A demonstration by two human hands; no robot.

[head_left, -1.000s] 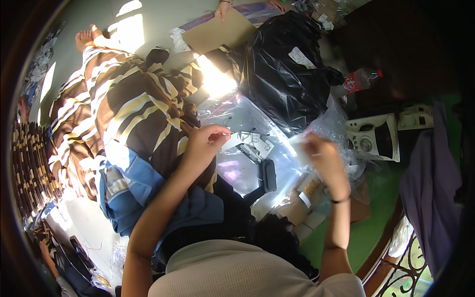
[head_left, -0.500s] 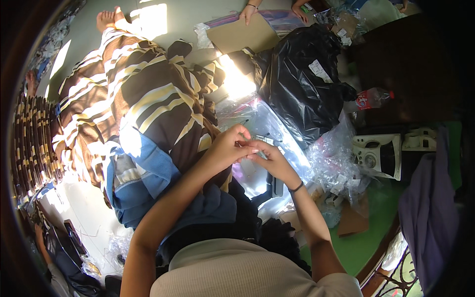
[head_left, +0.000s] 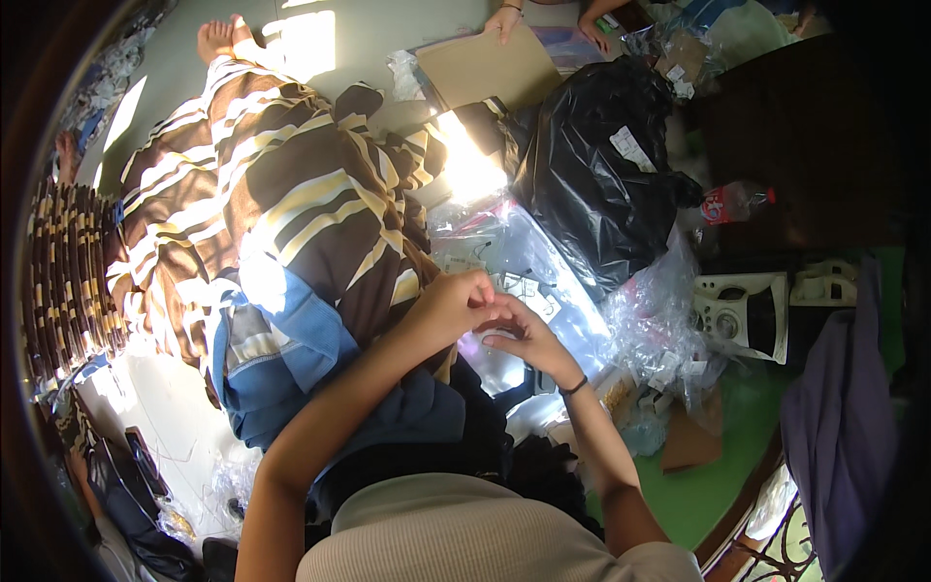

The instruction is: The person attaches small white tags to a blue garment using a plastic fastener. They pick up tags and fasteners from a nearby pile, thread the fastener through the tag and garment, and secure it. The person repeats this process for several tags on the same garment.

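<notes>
My left hand (head_left: 458,305) is closed, its thumb and forefinger bent into a pinch. Whatever those fingers hold, if anything, is too small or hidden to make out. My right hand (head_left: 539,345), with a dark band at its wrist, meets the left one at the fingertips. Its thumb stands apart from its curved fingers, and nothing shows in the gap. Just beyond and below both hands lies a shiny clear plastic bag (head_left: 572,276). On it are a white printed sheet (head_left: 531,297) and small dark pieces. Part of a dark object (head_left: 532,380) shows below my right hand.
A black plastic bag (head_left: 592,184) lies ahead to the right, beside crumpled clear wrap (head_left: 664,320). A striped brown blanket (head_left: 291,184) and a blue cloth (head_left: 281,330) are at left. Another person's hand (head_left: 504,21) holds cardboard (head_left: 490,70). A plastic bottle (head_left: 737,202) lies at right.
My right thumb has spread away from its fingers, and both hands have shifted slightly nearer to me. The white printed sheet shows more. The other person's cardboard has moved a little up and right.
</notes>
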